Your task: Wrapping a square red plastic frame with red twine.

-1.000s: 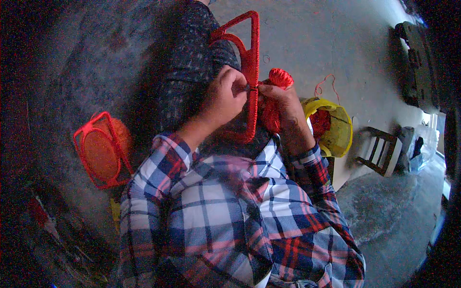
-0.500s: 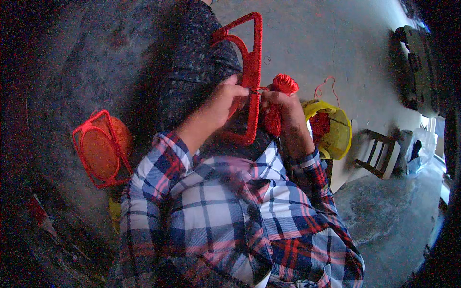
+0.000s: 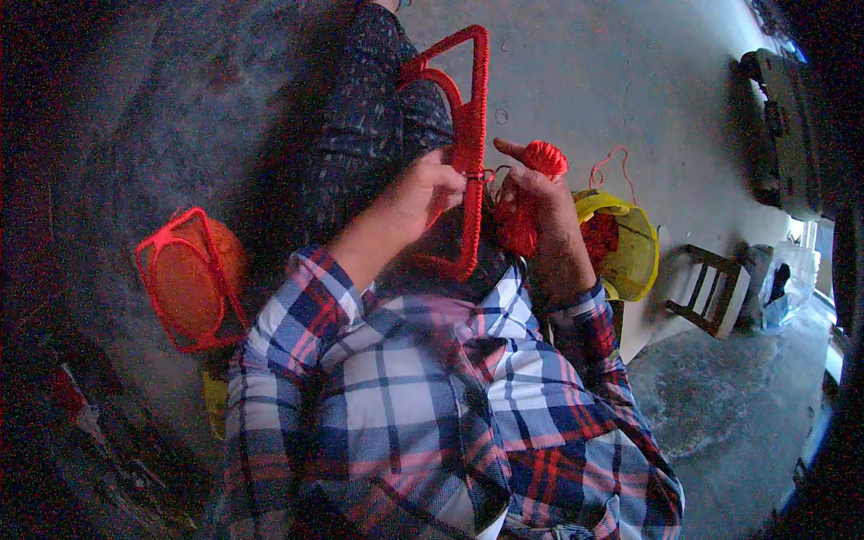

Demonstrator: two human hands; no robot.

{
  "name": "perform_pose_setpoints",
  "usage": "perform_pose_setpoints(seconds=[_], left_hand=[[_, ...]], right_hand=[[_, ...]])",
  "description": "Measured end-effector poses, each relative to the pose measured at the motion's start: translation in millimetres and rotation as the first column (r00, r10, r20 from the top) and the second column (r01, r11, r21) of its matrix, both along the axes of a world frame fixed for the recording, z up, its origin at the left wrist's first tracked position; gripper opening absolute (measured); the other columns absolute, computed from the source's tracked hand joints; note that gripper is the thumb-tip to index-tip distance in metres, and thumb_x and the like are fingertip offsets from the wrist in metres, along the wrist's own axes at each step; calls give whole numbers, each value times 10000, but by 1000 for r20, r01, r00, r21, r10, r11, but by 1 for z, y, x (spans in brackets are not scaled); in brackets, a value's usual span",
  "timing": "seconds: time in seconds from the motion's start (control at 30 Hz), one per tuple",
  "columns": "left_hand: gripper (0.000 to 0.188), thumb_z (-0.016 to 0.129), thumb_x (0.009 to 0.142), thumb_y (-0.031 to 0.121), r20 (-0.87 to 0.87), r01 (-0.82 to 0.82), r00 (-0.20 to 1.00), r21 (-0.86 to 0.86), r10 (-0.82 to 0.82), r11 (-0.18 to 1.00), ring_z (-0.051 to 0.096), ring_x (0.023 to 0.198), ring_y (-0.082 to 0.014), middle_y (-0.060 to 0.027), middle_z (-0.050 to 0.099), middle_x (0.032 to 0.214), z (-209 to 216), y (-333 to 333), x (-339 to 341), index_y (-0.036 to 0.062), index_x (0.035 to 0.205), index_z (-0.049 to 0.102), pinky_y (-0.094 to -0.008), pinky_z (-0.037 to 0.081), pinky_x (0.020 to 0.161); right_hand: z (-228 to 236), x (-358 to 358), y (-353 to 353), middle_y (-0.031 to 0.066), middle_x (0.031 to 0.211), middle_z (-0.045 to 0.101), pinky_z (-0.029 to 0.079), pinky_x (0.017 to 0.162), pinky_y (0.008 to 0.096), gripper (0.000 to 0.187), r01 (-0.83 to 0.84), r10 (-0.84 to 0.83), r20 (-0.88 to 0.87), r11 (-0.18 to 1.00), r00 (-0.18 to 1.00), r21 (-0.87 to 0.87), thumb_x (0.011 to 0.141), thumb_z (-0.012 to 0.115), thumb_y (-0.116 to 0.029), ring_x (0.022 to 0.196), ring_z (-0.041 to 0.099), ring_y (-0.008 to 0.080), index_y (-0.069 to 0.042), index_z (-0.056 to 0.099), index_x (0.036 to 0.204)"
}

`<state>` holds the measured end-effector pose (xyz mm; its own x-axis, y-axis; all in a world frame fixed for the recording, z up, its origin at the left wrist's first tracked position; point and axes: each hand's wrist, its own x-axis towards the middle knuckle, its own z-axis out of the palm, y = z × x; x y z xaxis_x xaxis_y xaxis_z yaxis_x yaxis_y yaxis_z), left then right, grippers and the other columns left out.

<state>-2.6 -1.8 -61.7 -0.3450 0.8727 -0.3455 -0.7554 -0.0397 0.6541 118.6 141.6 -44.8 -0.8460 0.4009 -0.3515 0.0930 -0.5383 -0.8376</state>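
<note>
My left hand [image 3: 430, 191] grips the long straight side of a red cord-wrapped frame [image 3: 472, 135], thumb pressed at a dark spot on that bar. The frame stands upright over my lap, with a curved inner piece near its top. Just right of it, my right hand [image 3: 540, 193] is closed around a bundle of shiny red cord [image 3: 517, 225], its index finger pointing out toward the frame. Part of the bundle bulges above the hand. A short strand of the cord runs between the bundle and the bar.
A yellow bucket [image 3: 641, 256] with red cord inside stands at my right, a loose strand trailing over its rim. Beyond it is a small dark slatted stool [image 3: 706, 290]. On the left, another red frame [image 3: 162, 238] leans by a round orange object [image 3: 193, 283].
My right hand has drawn slightly right, away from the bar, with the cord bundle, and its index finger has stretched out. My left hand stays on the frame, its thumb bent more.
</note>
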Motion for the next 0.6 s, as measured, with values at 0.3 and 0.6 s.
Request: perform_pose_setpoints(seconds=[0.3,0.6], left_hand=[[412,524,710,47,34,8,999,48,-10,999,597,845,-163,-62,604,968,-10,-2,-5,28,1122,503,-267,480,779],[358,549,701,94,16,-72,997,-29,72,997,522,657,-132,-37,603,845,0,0,5,43,1054,534,-242,418,594]], right_hand=[[18,17,11,2,710,540,472,558,297,187,-80,77,39,995,996,61,778,621,-115,607,559,146,-86,511,925],[20,13,11,23,738,554,474,655,266,252,-128,123,110,991,986,37,771,618,-144,678,558,123,-25,568,987]])
